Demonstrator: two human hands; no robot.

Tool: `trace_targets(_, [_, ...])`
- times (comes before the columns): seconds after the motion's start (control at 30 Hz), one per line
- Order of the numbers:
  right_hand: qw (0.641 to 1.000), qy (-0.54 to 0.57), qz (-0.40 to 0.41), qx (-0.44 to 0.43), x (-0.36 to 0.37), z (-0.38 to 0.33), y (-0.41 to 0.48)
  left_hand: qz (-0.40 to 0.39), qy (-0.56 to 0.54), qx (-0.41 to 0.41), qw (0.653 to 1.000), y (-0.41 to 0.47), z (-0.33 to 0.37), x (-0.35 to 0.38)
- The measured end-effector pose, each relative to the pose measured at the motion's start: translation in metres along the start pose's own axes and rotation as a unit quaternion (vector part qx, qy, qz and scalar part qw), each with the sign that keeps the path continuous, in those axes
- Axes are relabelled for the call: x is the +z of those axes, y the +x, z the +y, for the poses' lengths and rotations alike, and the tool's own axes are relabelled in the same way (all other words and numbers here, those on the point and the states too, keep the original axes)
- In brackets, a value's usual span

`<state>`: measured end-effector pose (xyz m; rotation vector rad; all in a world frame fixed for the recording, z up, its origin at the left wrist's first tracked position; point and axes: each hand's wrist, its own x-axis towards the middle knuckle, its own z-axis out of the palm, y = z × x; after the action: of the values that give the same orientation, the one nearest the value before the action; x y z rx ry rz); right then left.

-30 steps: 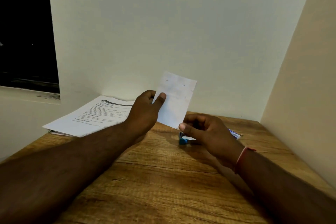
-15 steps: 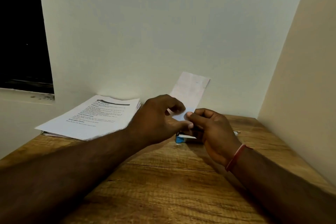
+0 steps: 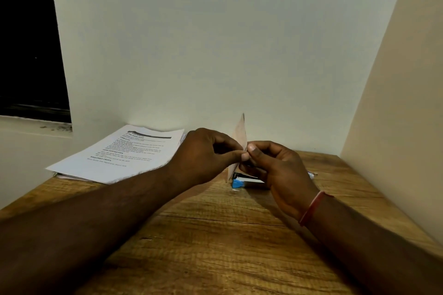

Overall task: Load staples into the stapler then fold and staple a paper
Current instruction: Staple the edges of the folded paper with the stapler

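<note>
A small folded slip of white paper (image 3: 240, 133) stands almost edge-on between my two hands, above the far middle of the wooden table (image 3: 215, 235). My left hand (image 3: 206, 155) pinches it from the left and my right hand (image 3: 275, 165) pinches it from the right, thumb tips meeting at the paper. Just below and behind my right hand, a blue and white stapler (image 3: 244, 181) lies on the table, partly hidden by that hand.
A stack of printed sheets (image 3: 119, 153) lies at the table's far left corner. A pen tip (image 3: 311, 175) pokes out behind my right hand. White walls close in behind and on the right; a dark window (image 3: 28, 43) is at the left.
The paper was held flat and facing me, then got folded; now it is turned edge-on and both hands have closed together on it, slightly lower toward the stapler.
</note>
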<state>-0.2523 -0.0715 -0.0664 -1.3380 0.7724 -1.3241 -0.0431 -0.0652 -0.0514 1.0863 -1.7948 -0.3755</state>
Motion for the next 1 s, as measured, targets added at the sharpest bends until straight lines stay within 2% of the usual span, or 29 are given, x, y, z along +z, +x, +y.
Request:
trace_targets(0.27, [1.0,-0.009,-0.012,-0.005,0.003,-0.005,-0.003,-0.002,-0.048,-0.049,0.998,0.001,-0.002,-0.001])
trace_targets(0.43, [0.998,-0.051,0.036,-0.017,0.006,-0.005,-0.002,0.001,0.003,-0.024,1.0,-0.001,-0.002,0.005])
trace_targets(0.57, [0.994,-0.09,0.067,0.018,0.004,-0.005,0.001,0.02,0.015,-0.021,0.999,-0.001,-0.004,0.008])
trace_targets(0.73, [0.995,-0.071,0.066,0.037,0.005,-0.003,0.002,0.035,0.01,-0.014,0.999,-0.002,-0.005,0.009])
trace_targets(0.8, [0.992,-0.104,0.067,0.005,0.005,-0.002,0.001,0.04,0.017,-0.016,0.999,-0.001,-0.004,0.009])
trace_targets(0.87, [0.978,-0.19,0.064,-0.058,0.004,-0.001,0.0,0.044,0.014,-0.021,0.999,0.0,-0.002,0.009])
trace_targets(1.0, [0.915,-0.362,0.059,-0.169,0.004,-0.001,-0.003,0.04,-0.032,-0.038,0.998,-0.002,0.002,0.006])
